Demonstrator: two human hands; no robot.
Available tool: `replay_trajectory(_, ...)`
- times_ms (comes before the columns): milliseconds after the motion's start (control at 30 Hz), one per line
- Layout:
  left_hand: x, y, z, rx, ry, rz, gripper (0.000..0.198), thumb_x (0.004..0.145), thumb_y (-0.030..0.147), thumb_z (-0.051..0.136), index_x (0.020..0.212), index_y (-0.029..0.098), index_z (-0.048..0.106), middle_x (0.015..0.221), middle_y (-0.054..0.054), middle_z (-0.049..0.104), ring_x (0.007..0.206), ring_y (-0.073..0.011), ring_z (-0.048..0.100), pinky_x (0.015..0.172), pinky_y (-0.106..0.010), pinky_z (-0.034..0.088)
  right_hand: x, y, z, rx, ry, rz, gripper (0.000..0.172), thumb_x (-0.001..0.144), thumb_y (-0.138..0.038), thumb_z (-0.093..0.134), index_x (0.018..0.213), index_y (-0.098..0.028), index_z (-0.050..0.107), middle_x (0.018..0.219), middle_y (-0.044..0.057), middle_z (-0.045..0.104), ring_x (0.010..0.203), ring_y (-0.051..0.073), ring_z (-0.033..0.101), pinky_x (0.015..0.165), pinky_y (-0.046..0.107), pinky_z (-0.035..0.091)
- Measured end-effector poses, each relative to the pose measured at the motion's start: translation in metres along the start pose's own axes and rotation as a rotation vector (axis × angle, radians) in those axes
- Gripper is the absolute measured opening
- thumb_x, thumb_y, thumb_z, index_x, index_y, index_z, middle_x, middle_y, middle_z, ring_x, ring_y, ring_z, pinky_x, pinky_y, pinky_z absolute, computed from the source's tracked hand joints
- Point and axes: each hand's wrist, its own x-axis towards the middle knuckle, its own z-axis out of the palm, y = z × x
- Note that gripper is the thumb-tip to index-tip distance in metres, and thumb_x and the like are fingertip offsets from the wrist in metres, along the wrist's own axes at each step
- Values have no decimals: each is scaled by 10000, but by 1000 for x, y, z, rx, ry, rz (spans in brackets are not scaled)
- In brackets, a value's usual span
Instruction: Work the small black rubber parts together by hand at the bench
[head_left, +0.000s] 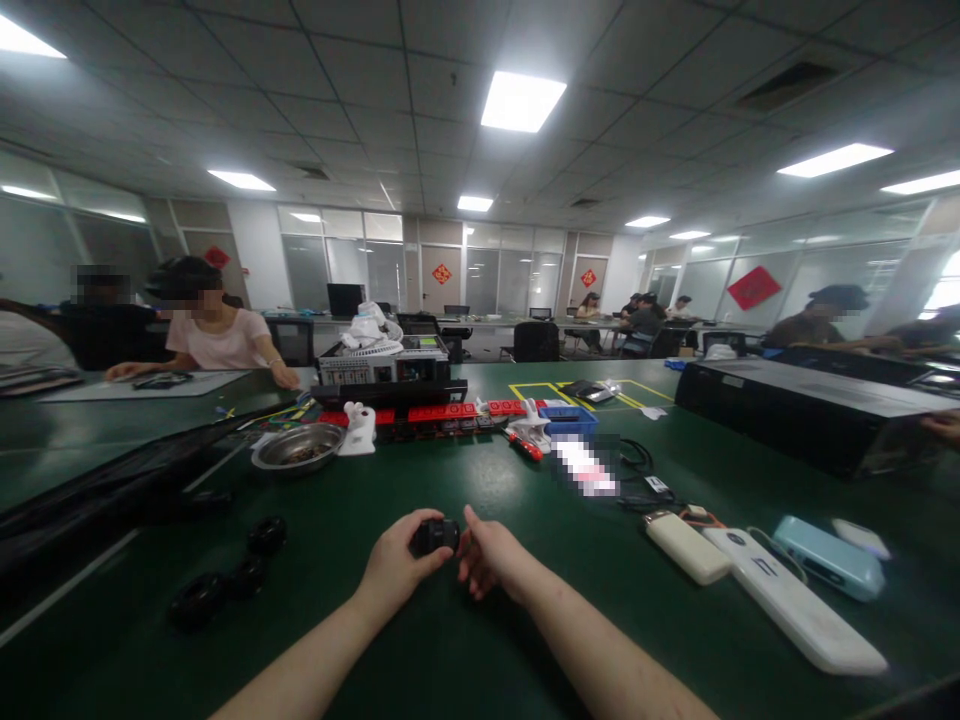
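My left hand point(397, 560) is closed around a small black ribbed cylinder point(435, 537), thumb below and fingers over the top; its exact kind is not clear. Just right of the cylinder is my right hand point(491, 555), its thumb raised and its fingers loosely bent apart. Nothing shows in that hand, and whether a fingertip touches the cylinder is hard to see. Both hands are above the green table point(420, 660). Several round black pieces, including a ring-like one point(199, 600) and another point(267, 535), lie to the left.
A metal bowl point(298, 448) holds small parts. Ahead are an opened computer case point(386, 368), a red-handled tool point(525, 447) and a blue tray point(570, 420). Power banks, one long and white point(802, 605), and a large black case point(787, 410) occupy the right. A person point(217, 340) sits across the table.
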Motion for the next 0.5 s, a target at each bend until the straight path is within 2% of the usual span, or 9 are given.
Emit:
replay_trajectory(133,0,-3,0,-29,-18,14,364,622,365,602,943,204,543,942,-48,589,888,-211,532,767,-311,412,1,3,1,-7,4,-71,381,797,-489,314,694,-145,443,482,-10,514,311,74,433,319,195,384)
replay_trajectory(267,4,-9,1,-127,-62,-46,436,627,412,581,989,173,543,971,-83,595,888,-230,537,769,-319,411,0,2,1,-31,27,-186,234,741,-372,470,752,-140,446,591,-12,528,397,77,480,391,211,412)
replay_trajectory(367,7,-13,3,-203,-127,-162,436,669,485,492,899,124,573,773,-80,627,691,-201,568,600,-280,435,-6,-1,1,-196,86,-374,238,642,-240,594,831,-151,479,730,2,549,552,97,524,512,232,438)
replay_trajectory(433,9,-15,5,-244,-186,-268,458,675,527,452,818,110,573,566,-26,577,488,-148,514,443,-234,378,-11,-3,2,-361,136,-513,291,607,-180,620,873,-173,503,835,10,558,657,111,527,584,235,433)
replay_trajectory(500,9,-15,5,-270,-214,-319,453,668,534,458,788,111,566,483,17,519,403,-115,453,387,-210,323,-15,-4,3,-463,152,-576,341,602,-159,625,919,-196,505,890,6,556,696,115,520,606,231,426)
